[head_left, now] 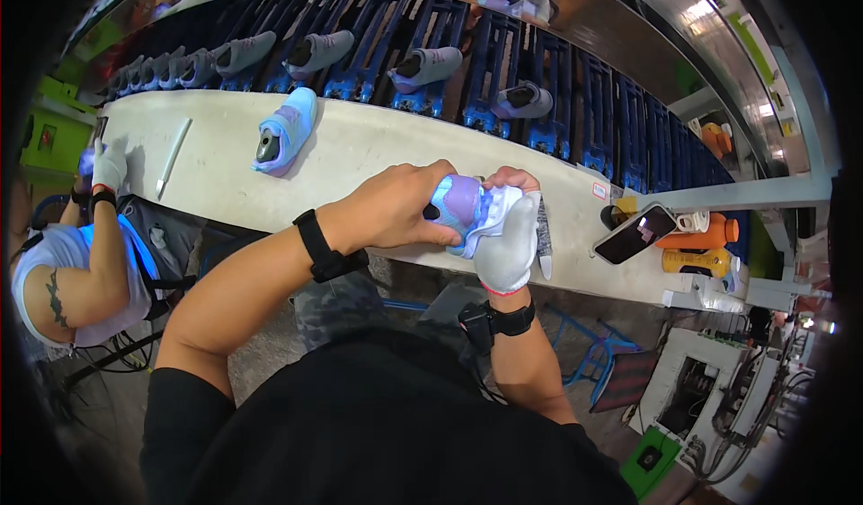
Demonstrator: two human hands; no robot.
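A light blue and purple shoe is held between both my hands over the front edge of the pale workbench. My left hand, bare with a black wristband, grips the shoe from its left side. My right hand, in a white glove with a black wristband, cups the shoe from the right and below. A grey strip-shaped piece sticks out beside the glove. Another blue and purple shoe lies on the bench to the left.
Behind the bench a conveyor of dark blue trays carries several grey-purple shoes. A phone and orange and yellow bottles sit at the right. A co-worker's gloved hand rests at the left, near a white stick.
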